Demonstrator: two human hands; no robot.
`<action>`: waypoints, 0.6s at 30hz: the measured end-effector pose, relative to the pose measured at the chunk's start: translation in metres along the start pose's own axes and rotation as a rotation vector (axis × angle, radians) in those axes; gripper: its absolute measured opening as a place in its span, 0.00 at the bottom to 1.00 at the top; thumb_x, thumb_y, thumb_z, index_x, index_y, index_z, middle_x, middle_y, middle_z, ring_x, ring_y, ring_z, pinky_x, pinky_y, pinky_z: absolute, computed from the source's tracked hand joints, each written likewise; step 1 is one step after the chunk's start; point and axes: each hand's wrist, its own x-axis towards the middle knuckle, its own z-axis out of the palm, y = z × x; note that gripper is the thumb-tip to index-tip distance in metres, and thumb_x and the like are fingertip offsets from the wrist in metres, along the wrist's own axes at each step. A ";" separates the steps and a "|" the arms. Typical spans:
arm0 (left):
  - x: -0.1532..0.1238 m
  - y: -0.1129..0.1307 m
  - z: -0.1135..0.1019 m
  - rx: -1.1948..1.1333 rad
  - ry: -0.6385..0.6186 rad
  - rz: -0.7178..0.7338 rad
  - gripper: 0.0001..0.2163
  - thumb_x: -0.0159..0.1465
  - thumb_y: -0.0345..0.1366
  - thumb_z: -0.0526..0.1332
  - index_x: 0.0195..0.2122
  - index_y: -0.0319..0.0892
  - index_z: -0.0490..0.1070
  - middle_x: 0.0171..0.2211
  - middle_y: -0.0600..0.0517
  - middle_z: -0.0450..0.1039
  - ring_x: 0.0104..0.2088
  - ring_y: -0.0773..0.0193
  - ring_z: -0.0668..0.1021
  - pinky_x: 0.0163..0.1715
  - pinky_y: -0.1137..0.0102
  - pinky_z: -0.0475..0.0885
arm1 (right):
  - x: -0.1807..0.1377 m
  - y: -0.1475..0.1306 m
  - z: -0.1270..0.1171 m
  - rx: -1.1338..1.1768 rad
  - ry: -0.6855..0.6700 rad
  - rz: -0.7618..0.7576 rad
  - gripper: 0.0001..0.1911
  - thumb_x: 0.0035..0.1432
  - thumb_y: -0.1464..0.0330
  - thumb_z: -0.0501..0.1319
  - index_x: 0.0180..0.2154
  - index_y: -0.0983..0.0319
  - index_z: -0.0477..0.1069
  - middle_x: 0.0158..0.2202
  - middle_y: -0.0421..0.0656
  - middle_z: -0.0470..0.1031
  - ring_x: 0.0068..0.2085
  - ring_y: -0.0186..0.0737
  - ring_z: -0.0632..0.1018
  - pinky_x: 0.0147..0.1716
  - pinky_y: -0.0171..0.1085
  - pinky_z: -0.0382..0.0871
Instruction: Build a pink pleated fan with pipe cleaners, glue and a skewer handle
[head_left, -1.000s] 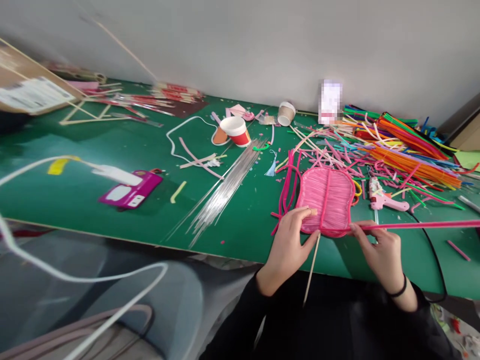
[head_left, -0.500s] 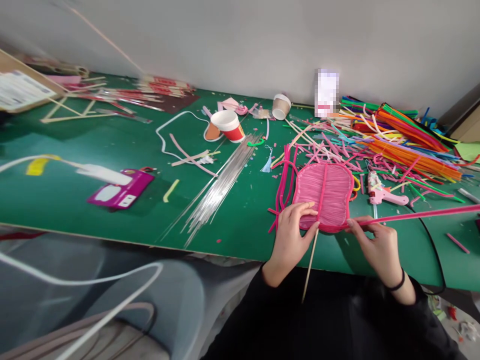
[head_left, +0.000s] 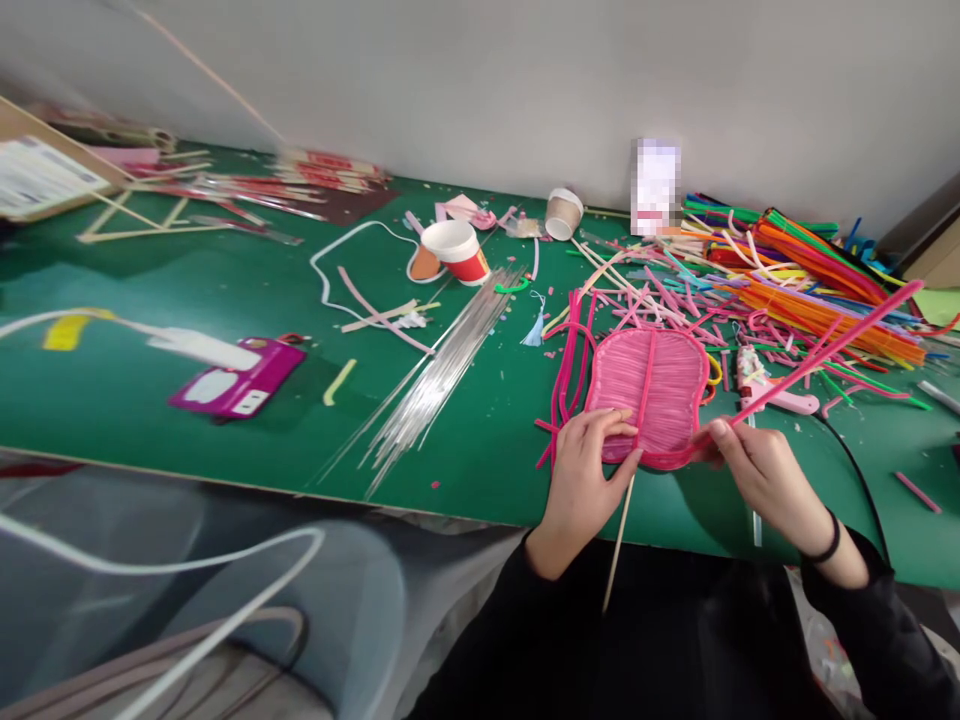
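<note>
- Right at the near edge of the green worktop (head_left: 187, 300), we are gripping the pink woven panel (head_left: 649, 390) with our left hand (head_left: 589, 470). The fingers are lying on its lower left face and the thumb is tucking under the rim, so the hand is pinching the panel.
- We are dangling a thin wooden stick (head_left: 619, 545) from the panel's bottom edge, and it is hanging past the worktop towards our lap.
- Our right hand (head_left: 761, 470) is pinching a long pink strand (head_left: 825, 350) between thumb and forefinger at the panel's lower right corner. The strand is running up and away to the right.
- The panel itself is lying flat on the worktop between both hands, with loose pink strands (head_left: 568, 360) curling just beside its left side.
- A pink glue gun (head_left: 765, 390) is resting just right of the panel, under the strand.
- Further left, we are seeing a bundle of silver wires (head_left: 442, 370) and a magenta packet (head_left: 240, 380).
- Beyond these, a red paper cup (head_left: 457, 250) and a brown paper cup (head_left: 562, 212) are lying tipped over.
- Farthest right, a pile of coloured pipe cleaners (head_left: 817, 290) is spreading near the wall.
</note>
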 end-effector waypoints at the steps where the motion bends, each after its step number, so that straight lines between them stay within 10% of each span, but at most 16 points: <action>1: 0.000 0.000 0.000 0.000 0.003 0.000 0.11 0.63 0.32 0.65 0.46 0.45 0.69 0.46 0.48 0.79 0.52 0.53 0.76 0.54 0.56 0.67 | 0.001 0.000 -0.002 0.027 0.006 0.004 0.25 0.69 0.52 0.49 0.32 0.60 0.75 0.26 0.43 0.79 0.26 0.38 0.80 0.26 0.34 0.74; 18: 0.000 0.001 0.000 -0.024 0.001 -0.020 0.13 0.62 0.30 0.65 0.46 0.45 0.67 0.44 0.49 0.79 0.51 0.54 0.75 0.53 0.56 0.67 | 0.043 -0.012 -0.010 0.233 -0.266 0.030 0.22 0.64 0.48 0.54 0.30 0.58 0.64 0.23 0.40 0.77 0.21 0.37 0.79 0.21 0.34 0.75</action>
